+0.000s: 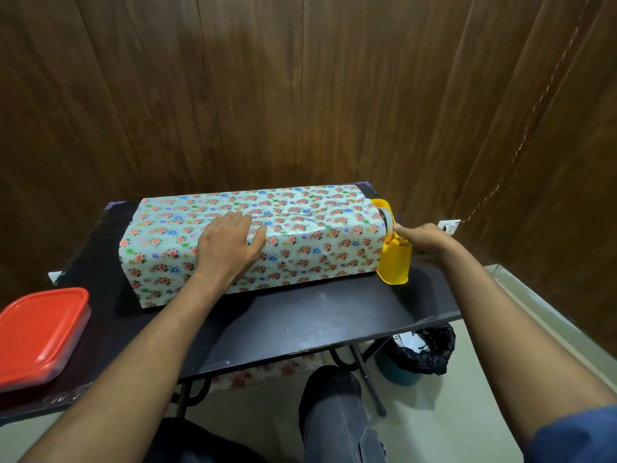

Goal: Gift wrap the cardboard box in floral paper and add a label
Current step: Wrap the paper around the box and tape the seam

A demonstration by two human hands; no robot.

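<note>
A long box covered in floral paper lies across the black table. My left hand presses flat on the top of the paper near its front edge, fingers straight. At the box's right end stands a yellow tape dispenser with a roll of tape in it. My right hand is at the dispenser, its thumb and fingers pinching at the tape by the roll. The cardboard itself is hidden under the paper.
A container with a red lid sits at the table's left front corner. A bin lined with a black bag stands on the floor under the table's right edge. Wood-panel walls close in behind and to the right. My knees are below the table.
</note>
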